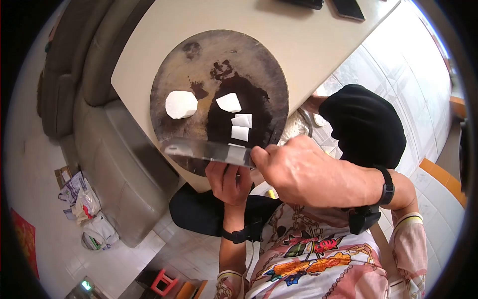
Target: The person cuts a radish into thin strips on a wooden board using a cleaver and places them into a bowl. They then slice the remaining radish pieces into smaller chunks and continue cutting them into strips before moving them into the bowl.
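As viewed from above, found the right hand [303,172] closed tightly on the knife [199,151], with its handle hidden inside the fist. Observed the left hand [229,183] with fingers curled just beside the blade; cannot tell whether gripping anything. Beyond the blade, noted small white slices [240,133], then a larger white piece [229,102], with a white block [181,104] farther left, lying together on the round chopping board [259,60] set on the table [313,55].

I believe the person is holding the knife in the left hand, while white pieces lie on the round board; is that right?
Not quite: the head view shows the knife held in the right hand, not the left hand. The white pieces do lie on the round board.
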`<state>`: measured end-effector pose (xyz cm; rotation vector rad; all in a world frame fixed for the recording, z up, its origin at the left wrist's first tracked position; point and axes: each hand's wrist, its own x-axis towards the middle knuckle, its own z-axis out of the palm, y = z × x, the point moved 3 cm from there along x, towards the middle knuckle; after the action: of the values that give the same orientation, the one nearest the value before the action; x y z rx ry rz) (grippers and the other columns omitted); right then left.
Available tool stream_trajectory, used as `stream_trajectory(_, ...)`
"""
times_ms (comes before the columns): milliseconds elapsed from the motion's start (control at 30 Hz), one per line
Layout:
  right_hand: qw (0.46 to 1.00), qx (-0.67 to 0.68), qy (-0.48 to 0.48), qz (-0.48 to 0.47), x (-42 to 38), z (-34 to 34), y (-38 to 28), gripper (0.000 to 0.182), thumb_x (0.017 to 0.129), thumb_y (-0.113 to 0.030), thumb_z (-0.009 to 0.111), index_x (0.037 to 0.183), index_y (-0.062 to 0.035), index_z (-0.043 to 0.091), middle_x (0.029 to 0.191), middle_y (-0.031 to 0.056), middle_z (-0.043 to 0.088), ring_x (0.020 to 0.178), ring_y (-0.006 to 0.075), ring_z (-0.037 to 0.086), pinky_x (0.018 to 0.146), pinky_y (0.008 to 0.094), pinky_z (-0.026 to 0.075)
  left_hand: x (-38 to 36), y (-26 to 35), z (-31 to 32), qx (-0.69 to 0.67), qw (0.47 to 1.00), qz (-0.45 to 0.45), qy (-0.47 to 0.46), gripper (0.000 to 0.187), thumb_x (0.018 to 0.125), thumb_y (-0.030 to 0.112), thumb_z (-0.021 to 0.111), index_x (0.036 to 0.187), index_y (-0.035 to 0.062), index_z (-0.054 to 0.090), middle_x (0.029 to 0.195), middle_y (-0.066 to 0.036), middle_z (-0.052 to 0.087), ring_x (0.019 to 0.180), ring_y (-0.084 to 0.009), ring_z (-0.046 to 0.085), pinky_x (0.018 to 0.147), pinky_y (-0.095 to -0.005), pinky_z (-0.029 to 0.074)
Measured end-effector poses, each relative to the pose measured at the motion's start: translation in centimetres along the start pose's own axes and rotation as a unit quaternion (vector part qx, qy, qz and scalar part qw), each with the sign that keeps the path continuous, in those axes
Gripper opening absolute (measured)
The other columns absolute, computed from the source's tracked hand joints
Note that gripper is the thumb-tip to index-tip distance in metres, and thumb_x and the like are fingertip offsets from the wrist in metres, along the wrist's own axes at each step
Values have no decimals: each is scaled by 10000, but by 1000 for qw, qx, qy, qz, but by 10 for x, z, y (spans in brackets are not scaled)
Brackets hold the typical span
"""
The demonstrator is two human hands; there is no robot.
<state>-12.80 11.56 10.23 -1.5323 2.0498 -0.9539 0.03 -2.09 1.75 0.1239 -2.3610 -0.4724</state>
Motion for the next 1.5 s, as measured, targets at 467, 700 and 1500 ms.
stream_trajectory(467, 996, -63, -38, -43, 2, 6, -13, 447, 680, -29, 602, 1008, 258, 505, 644, 174, 564, 563, 269, 636, 460, 344, 482, -38, -13, -2, 108, 990, -4, -95, 354, 801, 283, 787, 1046, 52, 681, 1113, -154, 636, 1038, -408, 609, 885, -493, 498)
stream_trajectory(700, 998, -62, -26, 17, 24, 21, -12, 315, 678, -46, 617, 888, 179, 550, 624, 179, 588, 581, 283, 649, 459, 346, 480, -23, -12, 0, 25, 995, -36, -87, 279, 794, 207, 772, 1001, 46, 677, 1079, -122, 621, 991, -372, 598, 839, -472, 501)
stream_trajectory(1500, 996, -78, -36, -38, -6, 7, -15, 503, 670, -29, 621, 1064, 258, 499, 672, 191, 587, 586, 297, 650, 467, 351, 495, -19, -8, 0, 53, 998, -7, -42, 364, 787, 270, 802, 1036, 31, 685, 1075, -146, 649, 950, -381, 631, 846, -467, 520)
